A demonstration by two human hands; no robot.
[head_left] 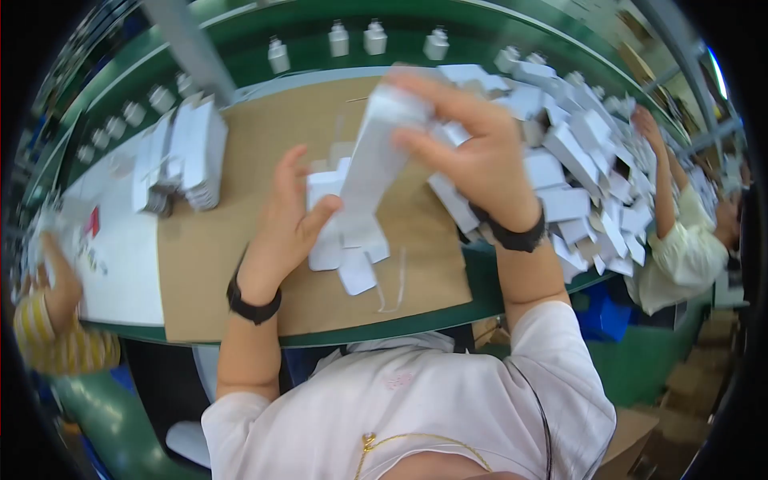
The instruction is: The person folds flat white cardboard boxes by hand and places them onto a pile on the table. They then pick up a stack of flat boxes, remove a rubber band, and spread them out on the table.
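My right hand (pixel 472 144) is closed around the upper end of a white carton (pixel 372 164), blurred by motion. The carton stands tilted over the brown cardboard sheet (pixel 232 280), with white flaps (pixel 358 268) spread out at its lower end. To its left, my left hand (pixel 280 220) is open, fingers apart, its thumb close to the carton's side; whether it touches I cannot tell. More white card (pixel 324 188) shows between that hand and the carton. Thin white strips (pixel 400 280) lie on the sheet near the flaps.
A large heap of white cartons (pixel 572 160) fills the right side. Flat white cartons (pixel 200 152) stand stacked at left. Small white items (pixel 338 38) line the green conveyor (pixel 308 48) behind. A co-worker's hand (pixel 650 128) is at the heap; another co-worker's hand (pixel 60 272) is far left.
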